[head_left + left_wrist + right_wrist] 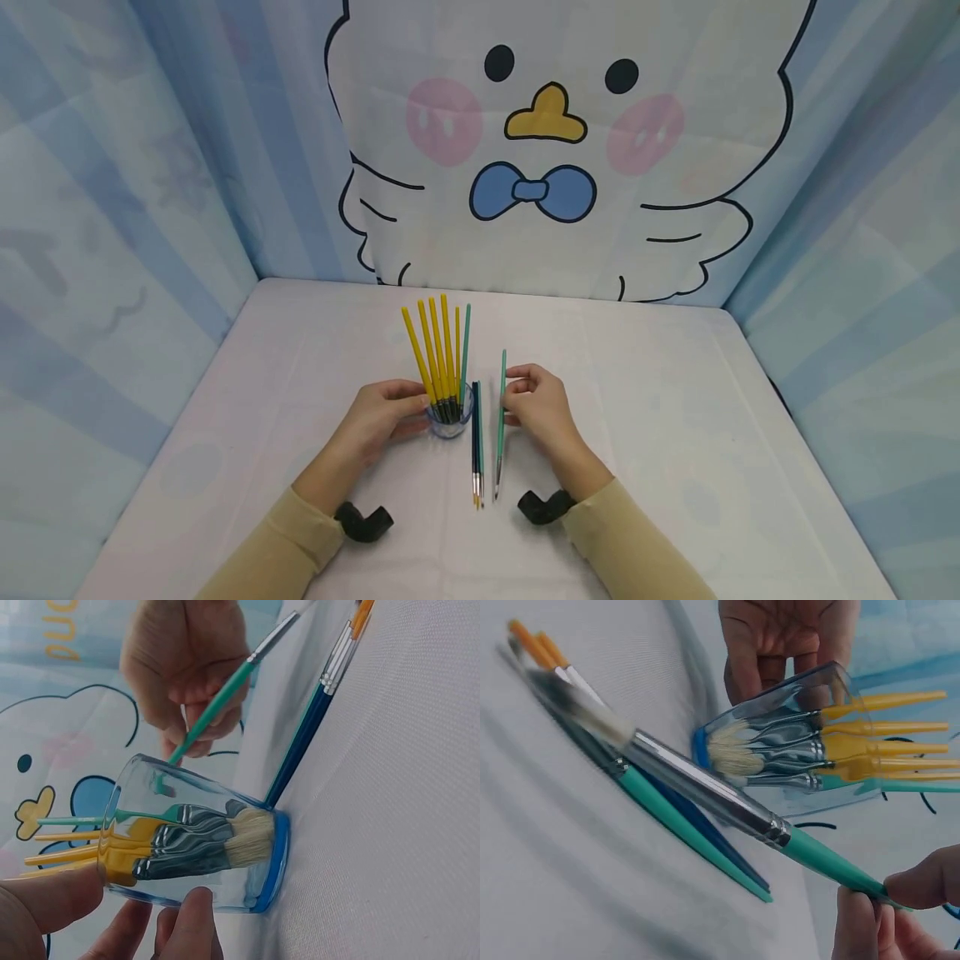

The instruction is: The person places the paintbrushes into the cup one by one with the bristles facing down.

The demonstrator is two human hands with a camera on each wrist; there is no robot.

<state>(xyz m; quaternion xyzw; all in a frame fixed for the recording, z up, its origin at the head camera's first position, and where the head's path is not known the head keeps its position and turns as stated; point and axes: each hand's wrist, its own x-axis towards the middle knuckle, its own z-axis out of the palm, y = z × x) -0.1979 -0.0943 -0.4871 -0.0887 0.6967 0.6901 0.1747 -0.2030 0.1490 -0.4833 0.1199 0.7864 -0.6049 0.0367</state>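
Observation:
My left hand (384, 414) holds a clear cup (447, 431) with a blue base (274, 862) from its left side, thumb and fingers around it. Several yellow-handled paintbrushes (431, 350) and a green-handled one (466, 346) stand in the cup, bristles down. With thumb and fingertips, my right hand (542, 404) pinches another green paintbrush (501, 425) by its handle, just right of the cup. That brush is nearly upright in the head view, its bristles toward me. Between it and the cup lie dark blue (304, 739) and green paintbrushes (682, 825) on the table.
A white cloth covers the table (637, 375). Behind it hangs a curtain (375, 242) with a cartoon face, and blue striped curtains (97, 208) close off both sides. Black curved pieces (365, 523) sit at both wrists by the sleeves.

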